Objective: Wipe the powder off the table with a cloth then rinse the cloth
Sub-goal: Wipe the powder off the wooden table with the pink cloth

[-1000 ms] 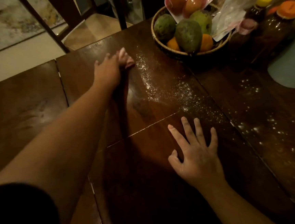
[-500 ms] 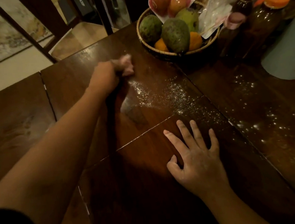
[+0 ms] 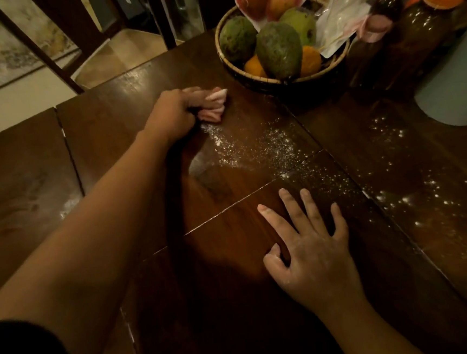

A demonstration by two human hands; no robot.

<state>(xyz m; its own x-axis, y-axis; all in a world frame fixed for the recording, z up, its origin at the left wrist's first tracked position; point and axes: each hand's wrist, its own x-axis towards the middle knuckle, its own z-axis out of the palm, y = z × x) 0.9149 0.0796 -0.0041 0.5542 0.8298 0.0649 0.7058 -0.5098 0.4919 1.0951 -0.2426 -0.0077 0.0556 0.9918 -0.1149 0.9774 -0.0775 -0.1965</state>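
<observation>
on the dark wooden table (image 3: 126, 124), the left hand (image 3: 174, 115) has its fingers curled tight around a bunched pink cloth (image 3: 213, 105), pressing it to the wood at the far end of a trail of white powder (image 3: 255, 146). the right hand (image 3: 312, 249) lies flat, fingers spread, palm down nearer the body. more powder is scattered to the right. a fruit basket (image 3: 283, 82) sits just beyond the cloth.

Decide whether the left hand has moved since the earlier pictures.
Yes: the left hand, gripping the cloth, has shifted right, toward the fruit basket.
</observation>
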